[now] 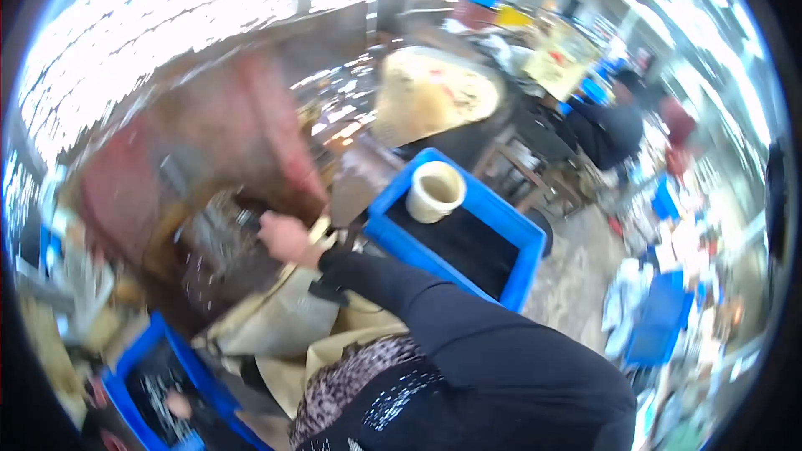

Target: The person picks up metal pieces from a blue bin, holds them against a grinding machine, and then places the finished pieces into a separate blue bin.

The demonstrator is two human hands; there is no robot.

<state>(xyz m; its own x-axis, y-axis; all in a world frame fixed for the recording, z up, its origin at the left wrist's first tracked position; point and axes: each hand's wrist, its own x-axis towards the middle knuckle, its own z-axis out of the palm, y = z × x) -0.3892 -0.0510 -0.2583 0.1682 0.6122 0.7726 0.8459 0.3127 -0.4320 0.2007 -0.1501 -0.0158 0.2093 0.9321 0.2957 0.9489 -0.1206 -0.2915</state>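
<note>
My right hand [286, 239], in a black sleeve, reaches left to the hollow of a large rusty red metal housing [180, 146]. Its fingers look curled around something small and dark at their tips, too blurred to name. Beside them, a heap of shiny metal pieces [215, 230] shows in the hollow, smeared by motion. At the lower left, my left hand [178, 405] is over a blue crate [134, 357] holding small shiny pieces. Blur hides its fingers, and I cannot tell whether it grips anything.
Right of my right arm stands a blue crate [393, 198] with a dark bottom and a cream bucket [436, 192] in it. Beyond lies a pale, stained board [434, 92]. Another person in dark clothes [610, 125] is farther back. More blue crates [660, 317] and clutter are at the right.
</note>
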